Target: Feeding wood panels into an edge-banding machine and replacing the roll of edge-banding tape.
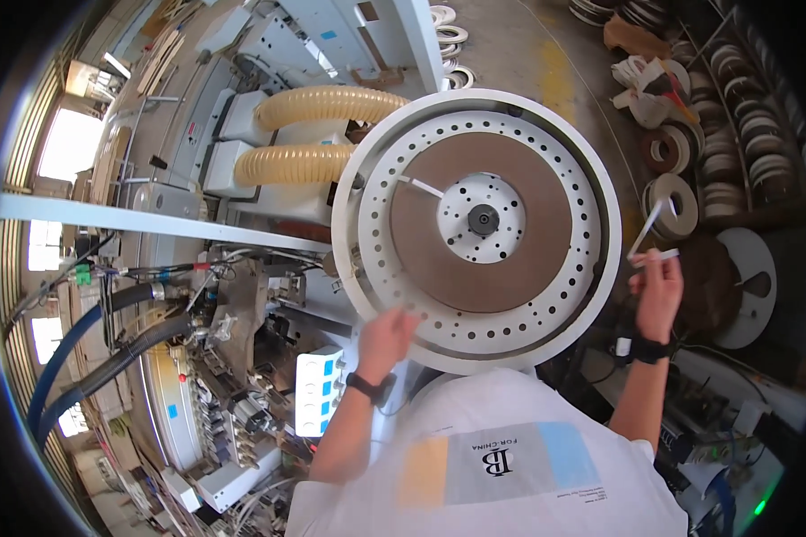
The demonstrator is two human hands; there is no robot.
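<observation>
In front of me a large round white tray [376, 288] with a ring of holes carries a wide brown coil [533, 259], likely edge banding. The coil lies around a perforated white hub plate with a dark central knob [484, 219]. A short white strip [421, 187] sits across the coil's inner edge. My right hand [658, 285], right of the tray, is closed on a thin bent white strip [647, 231] that sticks up from the fingers. My left hand [389, 340] is over the tray's near left rim, its fingers smeared by motion; whether it touches the rim I cannot tell.
Two ribbed yellowish hoses [300, 166] run behind the tray at the left. A pale metal bar [161, 221] reaches toward its left side. A white control panel [319, 394] stands near my left forearm. Coils [766, 134] fill a rack at the far right.
</observation>
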